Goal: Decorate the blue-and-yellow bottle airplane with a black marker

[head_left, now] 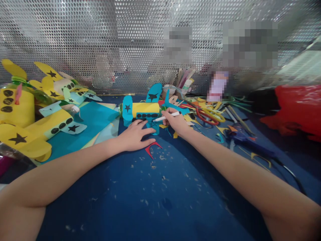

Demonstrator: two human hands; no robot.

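Note:
In the middle of the head view lies a toy plane (145, 109) made from a green bottle, with a yellow paper wrap and blue paper wings. Black stars and a row of black ovals mark it. On its near wing (155, 129) a star shows only as an outline. My right hand (174, 122) grips a white marker (167, 116), its tip close to that star. Fingers spread, my left hand (136, 135) rests at the plane's near side, the fingertips by the near wing. A red paper scrap (153, 147) lies just below my left hand.
Several similar bottle planes (54, 125) stand at left beside blue paper sheets (91, 117). To the right are red-handled scissors (207, 117), paper scraps, a blue glue gun (250, 144) with its cord, and a red plastic bag (298, 107). A perforated metal panel (87, 40) rises behind.

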